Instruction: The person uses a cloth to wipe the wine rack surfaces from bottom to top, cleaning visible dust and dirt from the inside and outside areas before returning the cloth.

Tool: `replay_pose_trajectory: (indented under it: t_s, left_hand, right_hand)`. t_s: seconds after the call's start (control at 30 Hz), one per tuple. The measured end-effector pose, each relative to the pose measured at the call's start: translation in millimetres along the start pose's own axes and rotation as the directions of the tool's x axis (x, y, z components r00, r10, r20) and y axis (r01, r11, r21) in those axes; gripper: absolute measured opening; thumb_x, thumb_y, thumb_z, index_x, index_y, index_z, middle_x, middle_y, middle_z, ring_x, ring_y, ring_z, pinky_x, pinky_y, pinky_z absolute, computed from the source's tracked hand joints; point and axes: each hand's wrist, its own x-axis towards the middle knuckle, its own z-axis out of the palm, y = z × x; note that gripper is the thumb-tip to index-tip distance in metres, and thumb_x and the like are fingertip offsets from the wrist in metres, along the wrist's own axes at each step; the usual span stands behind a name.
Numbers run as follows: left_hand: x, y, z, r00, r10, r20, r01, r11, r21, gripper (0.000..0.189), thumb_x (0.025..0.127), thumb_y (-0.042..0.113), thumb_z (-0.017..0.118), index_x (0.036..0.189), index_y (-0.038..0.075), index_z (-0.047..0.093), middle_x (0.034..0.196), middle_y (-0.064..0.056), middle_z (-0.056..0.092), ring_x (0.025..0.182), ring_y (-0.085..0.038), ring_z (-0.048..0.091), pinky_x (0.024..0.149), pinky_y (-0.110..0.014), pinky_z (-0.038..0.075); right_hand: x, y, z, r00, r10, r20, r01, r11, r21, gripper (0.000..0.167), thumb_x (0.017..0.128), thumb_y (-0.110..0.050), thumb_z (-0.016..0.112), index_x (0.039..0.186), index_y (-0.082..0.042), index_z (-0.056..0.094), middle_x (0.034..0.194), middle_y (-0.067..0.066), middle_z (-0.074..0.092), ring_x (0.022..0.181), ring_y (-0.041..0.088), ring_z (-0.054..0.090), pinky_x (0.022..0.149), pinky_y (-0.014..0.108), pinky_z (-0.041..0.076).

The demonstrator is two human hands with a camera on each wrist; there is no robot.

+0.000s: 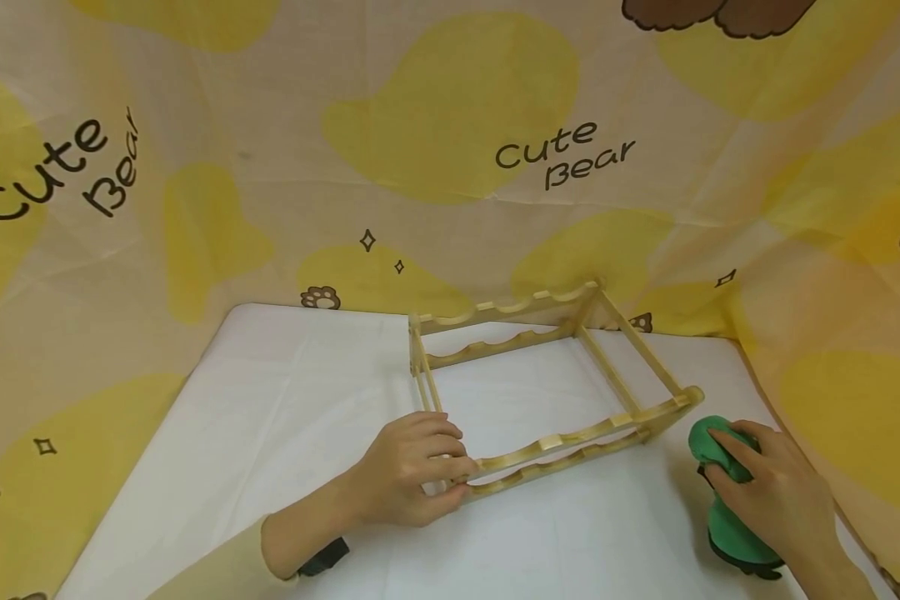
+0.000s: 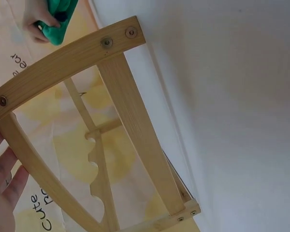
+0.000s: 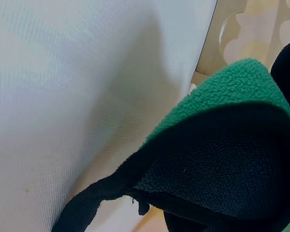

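Observation:
A light wooden rack [image 1: 551, 443] with scalloped rails stands in the middle of the head view. At its near left corner my left hand [image 1: 412, 471] grips the end, thumb low and fingers over the rail. The left wrist view shows the rack's end frame [image 2: 140, 130] with screw heads, and fingers of my left hand [image 2: 5, 174] against it. To the right of the rack, my right hand [image 1: 783, 492] holds a soft green plush item [image 1: 735, 533] with black trim. Up close in the right wrist view, the plush item [image 3: 227, 87] has fleecy green cloth and a dark underside.
A white cloth [image 1: 307, 400] covers the table. Yellow printed fabric [image 1: 450, 108] hangs as walls at the back and both sides, close behind the rack's far end. A black strap piece [image 1: 326, 557] shows under the left wrist.

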Motion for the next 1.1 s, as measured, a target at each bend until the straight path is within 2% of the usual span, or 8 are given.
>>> replay_pose_trajectory:
  t_s: [0.07,0.2,0.3,0.47,0.73,0.93,1.0,1.1]
  left_hand:
    - [-1.8,-1.7,-2.5,1.0,-0.004,0.0,0.004,1.0,-0.024,0.012,0.08,0.018,0.08,0.091,0.021,0.08,0.083,0.009,0.073,0.087,-0.016,0.072,0.09,-0.042,0.062]
    - [-4.3,-4.9,-8.6,1.0,-0.013,0.002,0.014,0.997,-0.07,0.019,0.074,0.014,0.084,0.091,0.021,0.079,0.083,0.009,0.072,0.087,-0.016,0.072,0.09,-0.043,0.063]
    - [-6.2,-6.9,-13.5,0.999,-0.038,0.006,0.039,0.992,-0.117,0.023,0.069,0.011,0.086,0.089,0.02,0.078,0.083,0.009,0.072,0.087,-0.015,0.072,0.09,-0.045,0.063]
    - [-11.2,-10.7,-20.0,0.996,-0.089,0.007,0.089,0.976,-0.199,0.023,0.068,0.007,0.084,0.085,0.021,0.076,0.082,0.009,0.07,0.088,-0.014,0.072,0.09,-0.052,0.062]
    - [-19.0,-20.3,-24.7,0.989,-0.145,-0.018,0.133,0.945,-0.3,0.028,0.063,-0.001,0.082,0.082,0.019,0.077,0.081,0.005,0.068,0.089,-0.02,0.073,0.089,-0.058,0.061]
    - [-21.4,-23.2,-25.6,0.981,-0.193,-0.004,0.181,0.928,-0.326,0.029,0.063,-0.003,0.082,0.081,0.02,0.077,0.081,0.005,0.068,0.09,-0.019,0.072,0.09,-0.061,0.06]
    - [-21.4,-23.6,-25.5,0.98,-0.201,0.002,0.19,0.924,-0.331,0.029,0.063,-0.003,0.082,0.081,0.02,0.077,0.081,0.005,0.068,0.09,-0.019,0.072,0.091,-0.062,0.059]
    - [-21.1,-24.9,-25.1,0.977,-0.211,0.01,0.202,0.918,-0.343,0.029,0.063,-0.004,0.082,0.08,0.019,0.077,0.08,0.005,0.068,0.09,-0.02,0.072,0.092,-0.063,0.058]
  right_hand:
    - [0.6,0,0,1.0,-0.005,-0.001,0.005,1.0,-0.003,0.089,0.096,-0.076,0.034,0.1,0.001,0.079,0.112,0.019,0.066,0.093,0.034,0.061,0.052,0.04,0.047]
    - [1.6,0,1,1.0,-0.012,-0.002,0.012,1.0,-0.006,0.089,0.096,-0.076,0.035,0.101,0.001,0.079,0.112,0.019,0.067,0.093,0.034,0.062,0.052,0.039,0.048]
    - [1.9,2,1,1.0,-0.007,0.005,0.007,1.0,0.0,0.09,0.096,-0.077,0.034,0.101,0.001,0.079,0.113,0.019,0.067,0.093,0.035,0.061,0.053,0.037,0.047]
    - [3.7,4,2,1.0,-0.004,0.012,0.004,1.0,-0.001,0.092,0.095,-0.078,0.032,0.102,0.001,0.079,0.114,0.019,0.067,0.093,0.035,0.062,0.053,0.037,0.048]
    - [10.5,6,5,0.999,-0.037,-0.019,0.037,0.999,-0.015,0.088,0.097,-0.074,0.035,0.099,0.003,0.079,0.11,0.022,0.067,0.086,0.037,0.065,0.044,0.054,0.052]
    - [14.8,6,5,1.0,-0.016,-0.002,0.016,1.0,-0.006,0.089,0.096,-0.074,0.033,0.102,0.002,0.079,0.112,0.021,0.067,0.089,0.038,0.064,0.047,0.056,0.053]
    - [15.9,6,5,1.0,-0.01,0.007,0.01,1.0,0.002,0.086,0.096,-0.073,0.035,0.103,0.002,0.079,0.114,0.021,0.067,0.091,0.038,0.064,0.049,0.057,0.053]
    - [17.0,6,5,1.0,-0.005,0.015,0.004,1.0,0.013,0.073,0.095,-0.063,0.046,0.104,0.001,0.079,0.115,0.021,0.067,0.093,0.039,0.064,0.051,0.06,0.054]
